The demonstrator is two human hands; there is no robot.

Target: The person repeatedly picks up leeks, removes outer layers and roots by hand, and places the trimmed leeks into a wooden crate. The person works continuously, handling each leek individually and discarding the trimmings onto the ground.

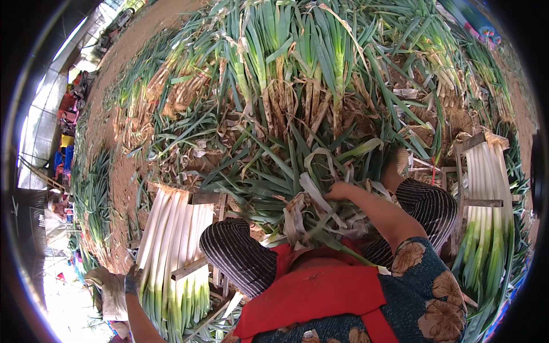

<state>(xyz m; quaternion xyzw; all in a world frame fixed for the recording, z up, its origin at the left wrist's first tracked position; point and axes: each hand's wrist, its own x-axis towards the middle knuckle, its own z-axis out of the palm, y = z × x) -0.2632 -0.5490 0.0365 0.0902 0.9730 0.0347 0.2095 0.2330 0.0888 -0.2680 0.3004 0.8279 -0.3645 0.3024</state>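
Note:
My bare right hand (339, 191) reaches over a heap of peeled leek leaves (274, 171) between my knees. Its fingers are curled down near a pale strip of leek skin (319, 195); whether they grip anything is hidden. A blurred green leaf (319, 231) lies across the scraps nearer my lap. At lower left, my left hand (132, 282), in what looks like a grey glove, is at the outer edge of a row of cleaned leeks (176, 248). It seems to touch the outermost leek, but its grip is unclear. Those leeks lie side by side in a wooden rack (188, 269).
Uncleaned leeks (317, 90) with dry brown skins stand in front. More bundles (441, 73) lie at right. A second rack of cleaned leeks (484, 180) is beside my right knee. Brown cloth (109, 291) hangs beyond my left hand. Bare soil (122, 193) runs along the left.

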